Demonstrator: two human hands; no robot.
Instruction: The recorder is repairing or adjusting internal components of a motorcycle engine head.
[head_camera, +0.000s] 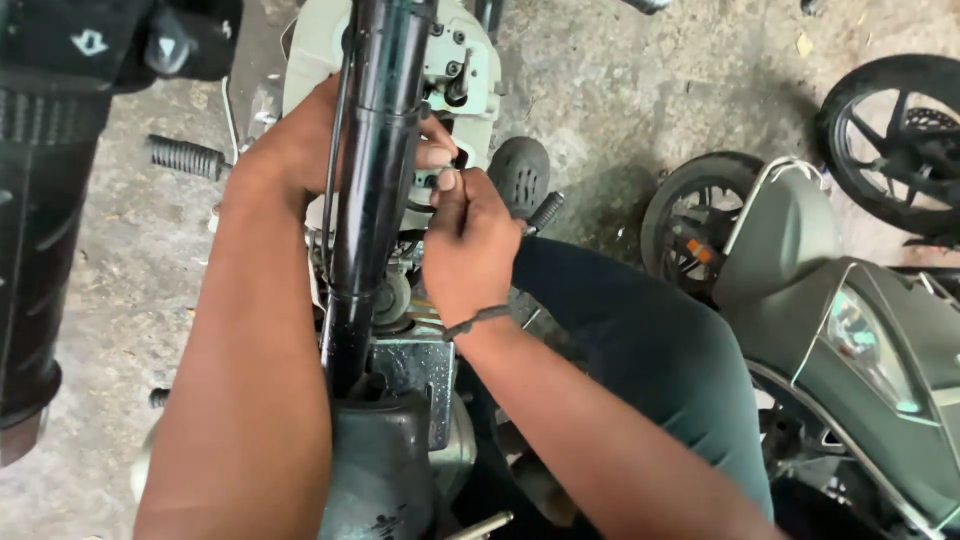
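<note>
At 9 o'clock a black handlebar grip (45, 200) hangs over the concrete floor (130, 290). The left hand (300, 145) reaches behind the black fork tube (372, 170), and its fingers (436, 152) come out at the other side, closed around a small metal part (440, 178) at 12 o'clock. The right hand (468, 245) is clenched and pinches the same part from below, just beside a pale green engine cover (470, 75). At 3 o'clock stands a dark green scooter (850, 350).
</note>
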